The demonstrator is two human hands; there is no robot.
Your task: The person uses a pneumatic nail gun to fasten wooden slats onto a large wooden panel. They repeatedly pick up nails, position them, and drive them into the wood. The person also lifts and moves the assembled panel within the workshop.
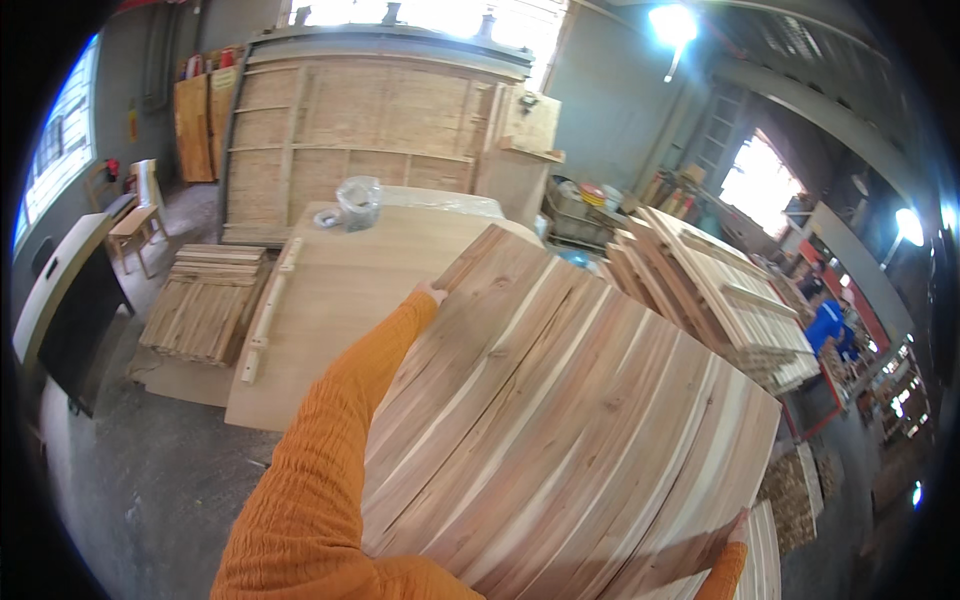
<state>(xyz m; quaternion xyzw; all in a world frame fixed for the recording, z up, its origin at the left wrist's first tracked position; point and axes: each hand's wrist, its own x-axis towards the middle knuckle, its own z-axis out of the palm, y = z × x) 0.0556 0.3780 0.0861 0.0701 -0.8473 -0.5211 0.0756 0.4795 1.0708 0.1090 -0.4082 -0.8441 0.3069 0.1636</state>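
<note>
A large wooden panel (590,400) of glued strips, with pale and brown grain, fills the middle of the head view and lies tilted before me. My left hand (432,292), in an orange knitted sleeve, grips its far left edge; the fingers are partly hidden by the panel. At the near right edge, my right hand (738,527) holds the same panel, only a small part of it showing above the sleeve. Beyond the left edge is a pale board-topped table (350,290), which the panel partly covers.
A plastic-wrapped roll (358,203) stands on the table's far side, near a wooden strip (270,310) along its left. Left is a stack of slats (205,305); right, a pile of panels (710,290). A tall wooden crate (370,120) stands behind. A person in blue (828,325) is far right.
</note>
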